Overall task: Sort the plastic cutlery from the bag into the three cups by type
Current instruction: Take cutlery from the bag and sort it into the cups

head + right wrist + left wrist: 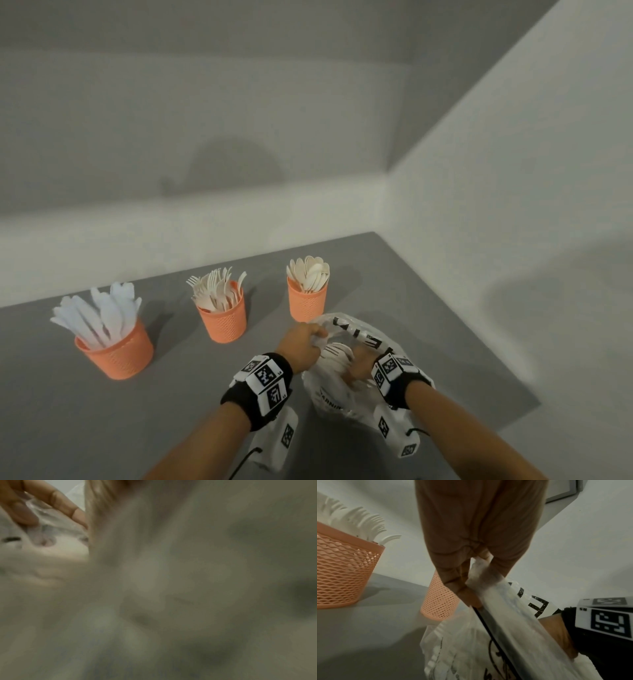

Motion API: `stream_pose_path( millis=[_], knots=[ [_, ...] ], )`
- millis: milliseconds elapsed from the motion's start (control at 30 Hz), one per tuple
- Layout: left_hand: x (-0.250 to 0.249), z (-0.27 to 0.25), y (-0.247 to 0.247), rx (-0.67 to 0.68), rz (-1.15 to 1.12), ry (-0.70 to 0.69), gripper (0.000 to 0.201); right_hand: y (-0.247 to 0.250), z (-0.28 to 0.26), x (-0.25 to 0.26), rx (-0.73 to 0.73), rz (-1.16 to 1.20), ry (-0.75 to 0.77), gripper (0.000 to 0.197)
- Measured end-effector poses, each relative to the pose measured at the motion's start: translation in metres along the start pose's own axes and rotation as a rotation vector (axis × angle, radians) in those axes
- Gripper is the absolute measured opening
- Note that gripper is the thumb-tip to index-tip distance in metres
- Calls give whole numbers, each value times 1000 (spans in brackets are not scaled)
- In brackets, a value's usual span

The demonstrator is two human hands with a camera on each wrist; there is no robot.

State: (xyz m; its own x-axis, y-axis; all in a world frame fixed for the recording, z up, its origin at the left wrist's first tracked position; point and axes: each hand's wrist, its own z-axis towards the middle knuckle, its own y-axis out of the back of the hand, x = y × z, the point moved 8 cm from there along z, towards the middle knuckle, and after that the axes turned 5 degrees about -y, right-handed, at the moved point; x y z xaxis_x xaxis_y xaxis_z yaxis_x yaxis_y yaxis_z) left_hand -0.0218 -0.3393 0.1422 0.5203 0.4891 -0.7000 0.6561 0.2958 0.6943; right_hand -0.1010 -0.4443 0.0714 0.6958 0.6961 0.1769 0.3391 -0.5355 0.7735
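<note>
Three orange mesh cups stand in a row on the grey table: knives in the left cup, forks in the middle cup, spoons in the right cup. In front of the spoon cup lies a translucent plastic bag with black print. My left hand pinches the bag's rim and holds it up. My right hand reaches into the bag's mouth among pale cutlery; its fingertips are hidden. The right wrist view is blurred by the bag's plastic.
The table fills a corner between white walls, with its right edge close beyond the bag. Bare grey surface lies between me and the cups. The fork cup and spoon cup stand just left of my left hand.
</note>
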Motion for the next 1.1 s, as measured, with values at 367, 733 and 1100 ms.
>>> stream_pose_path(
  millis=[367, 733, 1100],
  knots=[
    [14, 26, 6, -77, 22, 60, 39, 14, 2, -19, 55, 215, -3, 61],
    [-3, 23, -12, 43, -126, -11, 40, 24, -9, -11, 24, 431, 76, 55],
    [3, 22, -5, -83, -161, 84, 49, 41, -31, -6, -109, 461, 165, 16]
  ],
)
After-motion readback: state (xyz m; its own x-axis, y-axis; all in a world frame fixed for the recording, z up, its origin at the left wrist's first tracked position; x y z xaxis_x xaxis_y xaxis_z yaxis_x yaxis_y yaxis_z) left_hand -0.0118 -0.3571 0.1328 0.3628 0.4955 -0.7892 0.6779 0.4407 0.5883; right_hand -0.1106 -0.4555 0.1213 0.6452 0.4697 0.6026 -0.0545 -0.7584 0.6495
